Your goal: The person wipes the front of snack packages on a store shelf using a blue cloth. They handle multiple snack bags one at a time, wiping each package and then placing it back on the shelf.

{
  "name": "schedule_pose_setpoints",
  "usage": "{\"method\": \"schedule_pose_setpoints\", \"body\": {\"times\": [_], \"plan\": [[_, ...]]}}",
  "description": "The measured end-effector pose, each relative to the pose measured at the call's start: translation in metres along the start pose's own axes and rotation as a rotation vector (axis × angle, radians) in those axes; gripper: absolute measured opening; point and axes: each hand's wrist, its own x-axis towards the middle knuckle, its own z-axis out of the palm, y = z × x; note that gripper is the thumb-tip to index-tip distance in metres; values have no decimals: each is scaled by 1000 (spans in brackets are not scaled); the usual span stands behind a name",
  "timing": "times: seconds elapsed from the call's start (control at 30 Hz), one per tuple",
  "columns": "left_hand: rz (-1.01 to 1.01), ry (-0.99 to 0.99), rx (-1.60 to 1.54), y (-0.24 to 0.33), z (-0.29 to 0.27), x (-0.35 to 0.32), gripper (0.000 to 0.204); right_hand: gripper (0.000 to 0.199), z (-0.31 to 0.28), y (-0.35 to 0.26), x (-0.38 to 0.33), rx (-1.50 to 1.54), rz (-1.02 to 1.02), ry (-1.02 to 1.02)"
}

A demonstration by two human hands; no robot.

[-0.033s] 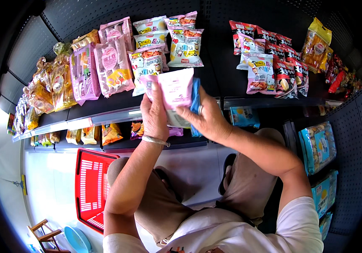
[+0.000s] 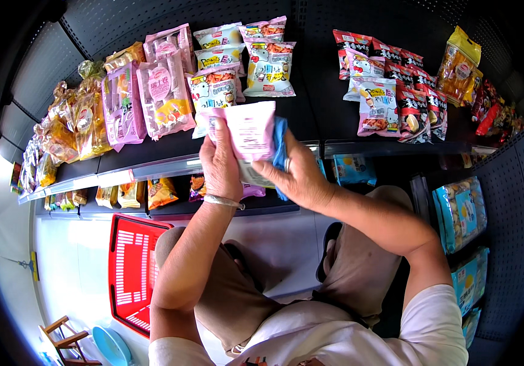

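Right now, both bare hands are closed on a small, pillow-shaped pale pink plastic packet (image 2: 253,131), held up before the front edge of a black metal shelf (image 2: 320,91). The left hand (image 2: 222,168) grips its left side, with a finger or thumb lying over the front face. The right hand (image 2: 303,174) grips from the lower right, its thumb pressed near the packet's bottom corner. A crumpled blue cloth-like piece (image 2: 281,146) sits between the right hand and the packet's right edge, held in the same grip; how far it runs behind the packet cannot be told. A silver-coloured bracelet (image 2: 224,201) circles the left wrist.

Just beyond the packet, glossy white-and-pink snack bags (image 2: 271,68) stand in two short columns on the shelf. To their left are tall pink translucent pouches (image 2: 165,91), then clear, gold-tinted bags of baked goods (image 2: 88,122). Well to the right lie red-and-black snack bags (image 2: 413,113), with a few white-and-pink ones among them, and a yellow-topped amber bag (image 2: 459,67) farther along. At the far right, blue packs with clear windows (image 2: 460,213) hang or stand in a row.

Below the shelf, a red plastic basket with slotted walls (image 2: 114,268) rests on the pale floor beside the person's left knee. Near the lower left corner are a brown wooden stool (image 2: 67,339) and a light blue round basin (image 2: 110,346).
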Motion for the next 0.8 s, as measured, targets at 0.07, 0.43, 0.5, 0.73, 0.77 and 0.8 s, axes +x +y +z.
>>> {"method": "schedule_pose_setpoints", "body": {"times": [0.07,0.43,0.5,0.73,0.77,0.8], "plan": [[16,116,-48,-1,-4,7,46,61,7,6,-10,-80,-9,-52],[-183,-39,-277,30,-30,22,51,49,-18,7,-2,363,471,-442],[-161,-31,-375,27,-33,28,47,50,-27,3,5,394,479,-391],[134,-284,187,-10,-82,40,50,41,-17,26,3,924,995,-307],[177,-293,284,-22,-85,43,56,45,-13,21,3,864,921,-305],[-44,-447,-147,-15,-61,36,57,50,-15,20,1,800,852,-290]]}}
